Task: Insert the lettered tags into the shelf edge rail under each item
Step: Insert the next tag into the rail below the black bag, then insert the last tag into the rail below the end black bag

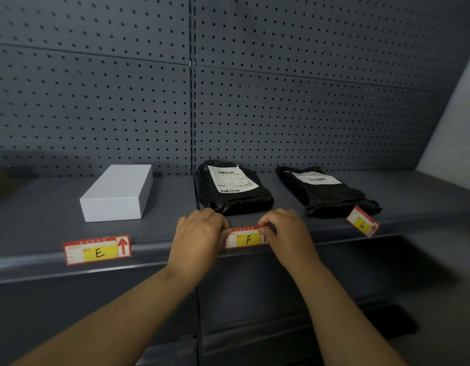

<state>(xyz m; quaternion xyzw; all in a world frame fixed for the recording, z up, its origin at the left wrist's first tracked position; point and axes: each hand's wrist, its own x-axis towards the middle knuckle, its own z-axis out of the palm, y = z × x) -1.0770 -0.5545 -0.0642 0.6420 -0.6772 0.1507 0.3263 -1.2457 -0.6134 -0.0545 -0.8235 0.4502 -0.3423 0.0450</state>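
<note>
I take the F tag [247, 239] as my mark: a flat red card with a yellow panel and a hand-drawn black F, lying against the grey shelf edge rail [154, 253]. My left hand [199, 233] is on its left end and my right hand [286, 233] on its right. Both sets of fingers are curled, and the left fingers [219, 220] and right fingers [265, 223] pinch the tag's top corners. The right hand hides most of the red arrow at that end.

Directly behind the F tag, on the smooth grey shelf [43, 207], lies a crinkled black plastic mailer [236, 196] with a white barcoded label. Behind and to the left of the tag is a plain white box [117, 192] with sharp edges and a matte finish. Behind and to the right is a second black mailer [331, 199], more rumpled, also labelled.

Well left of the F tag along the same rail, the E tag [97, 250] lies flat against the rail, with its red arrow pointing up. Well right, the G tag [362, 224] is tilted at the shelf edge, just in front of the second mailer — I cannot tell whether it is seated in the rail.

Behind it all rises a dark pegboard back panel [96, 101] — metal sheet with even rows of round holes.
</note>
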